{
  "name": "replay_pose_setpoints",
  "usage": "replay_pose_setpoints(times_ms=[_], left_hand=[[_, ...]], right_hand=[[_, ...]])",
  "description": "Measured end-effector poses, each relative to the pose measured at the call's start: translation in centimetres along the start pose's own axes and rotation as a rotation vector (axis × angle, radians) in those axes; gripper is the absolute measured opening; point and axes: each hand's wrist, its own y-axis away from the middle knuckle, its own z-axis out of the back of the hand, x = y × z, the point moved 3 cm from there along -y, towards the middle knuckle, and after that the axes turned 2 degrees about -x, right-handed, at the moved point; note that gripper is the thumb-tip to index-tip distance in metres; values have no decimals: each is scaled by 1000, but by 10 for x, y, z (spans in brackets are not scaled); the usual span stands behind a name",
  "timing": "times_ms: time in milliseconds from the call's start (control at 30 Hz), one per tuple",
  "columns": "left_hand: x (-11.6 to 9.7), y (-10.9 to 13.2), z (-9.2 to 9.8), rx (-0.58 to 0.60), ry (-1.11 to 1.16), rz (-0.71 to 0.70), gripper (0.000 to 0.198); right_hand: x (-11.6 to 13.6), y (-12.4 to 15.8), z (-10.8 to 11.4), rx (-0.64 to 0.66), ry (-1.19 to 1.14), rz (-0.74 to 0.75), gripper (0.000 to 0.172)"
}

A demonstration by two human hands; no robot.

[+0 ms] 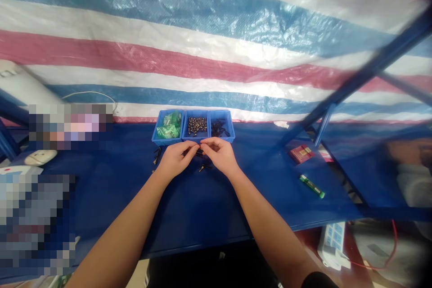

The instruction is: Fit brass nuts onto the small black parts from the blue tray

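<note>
Both bare arms reach forward from the bottom of the view and converge at centre. Left forearm (124, 227) comes in from lower left, right forearm (268, 222) from lower right, dark sleeve edge (319, 280) just showing on the right arm at the frame bottom. Wrists slightly bent, backs of hands up. Left hand (176, 160) and right hand (218, 155) close together, fingers curled inward. Left fingertips (193, 145) and right fingertips (204, 142) almost meet, pinch-like pose, can't tell if anything's held between them
</note>
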Motion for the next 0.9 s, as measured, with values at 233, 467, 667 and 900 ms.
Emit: replay_pose_setpoints(times_ms=[233,467,667,900], left_hand=[[-2,0,1,-55,20,25,26],[1,0,0,14,13,52,26],[-2,1,-1,-36,78,33,27],[1,1,-1,25,76,94,25]], right_hand=[[0,-1,1,-12,-43,-45,25],[1,0,-1,7,-53,-30,23],[0,-2,2,-13,-78,-38,22],[2,0,-1,4,-91,-43,23]])
